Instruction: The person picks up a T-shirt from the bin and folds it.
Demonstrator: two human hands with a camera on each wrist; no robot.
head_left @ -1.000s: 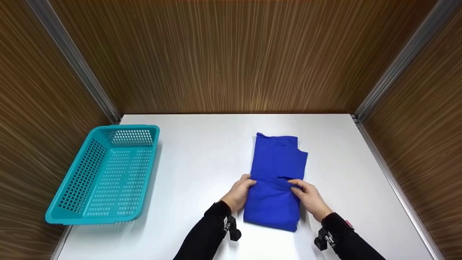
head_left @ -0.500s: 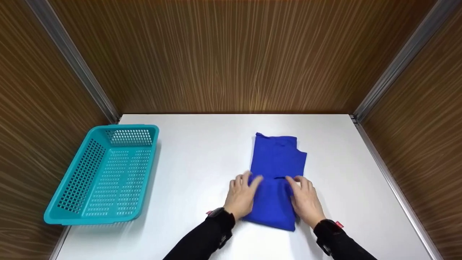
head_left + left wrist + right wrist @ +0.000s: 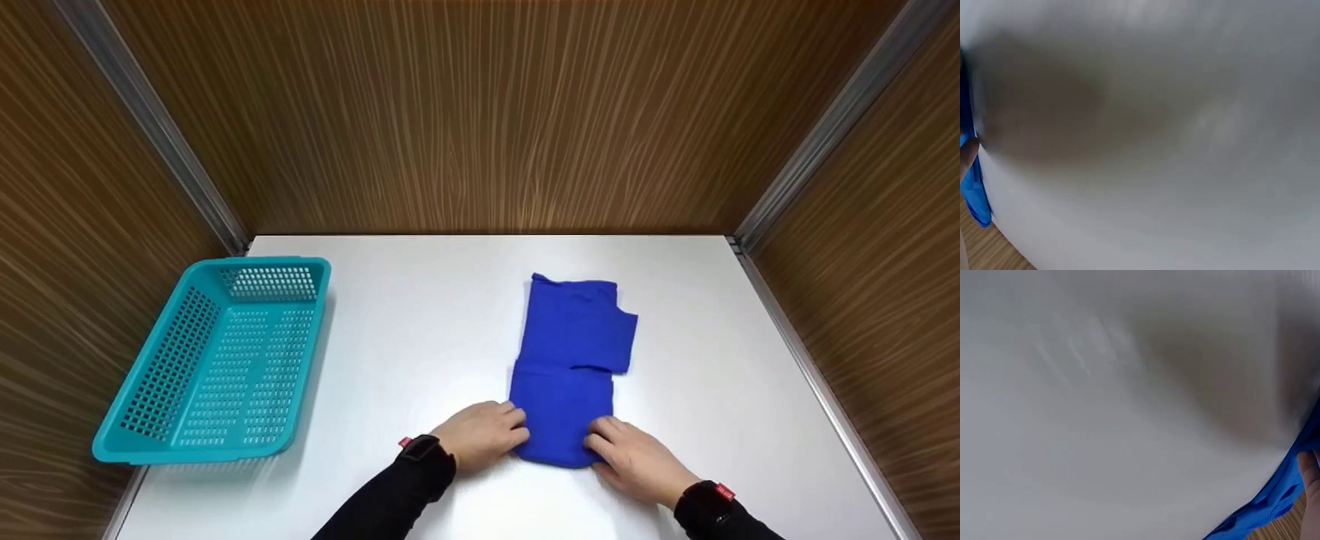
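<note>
A blue T-shirt [image 3: 574, 330] lies folded into a narrow strip on the white table, its near part doubled over into a thicker block and a short sleeve jutting out on the right. My left hand [image 3: 482, 437] grips the near left corner of the fold with curled fingers. At the near right corner my right hand [image 3: 637, 459] grips the fold in the same way. In the left wrist view only fingertips [image 3: 968, 153] show against the blue cloth. The right wrist view catches a finger [image 3: 1310, 469] on the cloth's edge. Both thumbs are largely hidden.
A turquoise perforated plastic basket [image 3: 311, 360] stands at the table's left edge. Wood-grain panels [image 3: 480, 112] enclose the back and both sides of the white table [image 3: 405, 315].
Both hands have left the fold's far edge and moved back to its near corners. The wrinkled folded flap now lies flatter, and its near edge sits slightly farther from me.
</note>
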